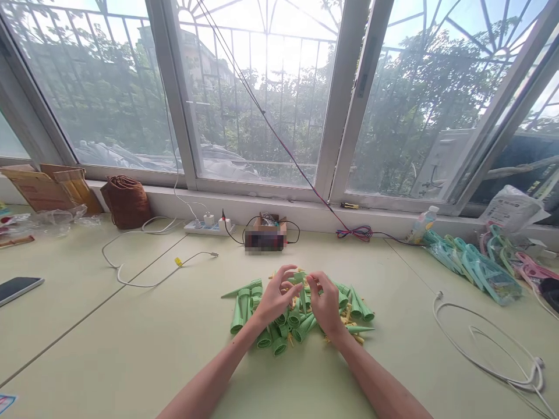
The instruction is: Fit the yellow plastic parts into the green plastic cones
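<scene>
A heap of green plastic cones point(279, 347), hollow with ridged open ends, lies on the table in front of me, with small yellow pieces point(348, 314) mixed in. My left hand point(276, 297) is over the middle of the heap, its thumb and fingers curled around a green cone point(299, 277) held wide end up. Close beside that cone, my right hand point(325, 301) has its thumb and forefinger pinched together. Whatever is in this pinch is too small to make out.
Behind the heap stands a small box-like device point(264, 240), partly blurred, near a power strip point(209, 226). White cables point(484, 369) curl at right, and bagged pastel items point(476, 267) lie beyond. A phone point(20, 288) is at left; a brown pouch point(126, 201) sits by the window.
</scene>
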Motion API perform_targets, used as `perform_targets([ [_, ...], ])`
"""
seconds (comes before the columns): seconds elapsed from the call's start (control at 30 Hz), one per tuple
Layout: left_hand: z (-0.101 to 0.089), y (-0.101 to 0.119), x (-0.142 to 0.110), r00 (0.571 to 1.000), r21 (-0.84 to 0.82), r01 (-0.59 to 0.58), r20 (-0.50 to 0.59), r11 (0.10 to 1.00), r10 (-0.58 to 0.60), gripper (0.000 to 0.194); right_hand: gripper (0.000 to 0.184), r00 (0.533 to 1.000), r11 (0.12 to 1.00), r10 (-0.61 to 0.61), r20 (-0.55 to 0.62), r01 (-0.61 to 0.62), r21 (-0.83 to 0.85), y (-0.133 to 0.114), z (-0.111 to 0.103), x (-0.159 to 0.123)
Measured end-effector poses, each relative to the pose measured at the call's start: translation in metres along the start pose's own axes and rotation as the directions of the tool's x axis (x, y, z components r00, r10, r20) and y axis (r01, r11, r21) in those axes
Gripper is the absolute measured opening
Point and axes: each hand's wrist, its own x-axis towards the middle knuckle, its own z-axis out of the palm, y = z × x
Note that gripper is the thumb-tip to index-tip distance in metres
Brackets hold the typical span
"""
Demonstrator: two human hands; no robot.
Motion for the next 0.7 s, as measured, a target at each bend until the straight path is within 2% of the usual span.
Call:
perform_targets([
  [0.2,-0.0004,-0.0020,0.0045,0.986,-0.177,0.167,0.056,0.970,-0.159,0.045,0.023,0.998,1.000,0.011,-0.056,-0.012,-0.024,0.0005,0.0007,-0.0020],
  [0.33,-0.0021,-0.0021,0.0038,0.963,-0.254,0.266,0.124,0.930,-0.241,0.041,0.023,0.999,0.999,-0.027,-0.043,0.025,-0.039,0.0006,0.0007,-0.0026],
  [0.5,-0.0018,0.0025,0.0010,0.938,-0.270,0.337,0.175,0.902,-0.298,0.042,0.021,0.996,0.996,-0.090,-0.001,0.090,-0.014,-0.0005,-0.0004,-0.0026],
  [0.7,-0.0012,0.0019,0.0005,0.917,-0.277,0.395,0.182,0.876,-0.356,0.050,0.019,0.986,0.987,-0.159,-0.044,0.158,-0.011,-0.0005,0.0001,-0.0029],
])
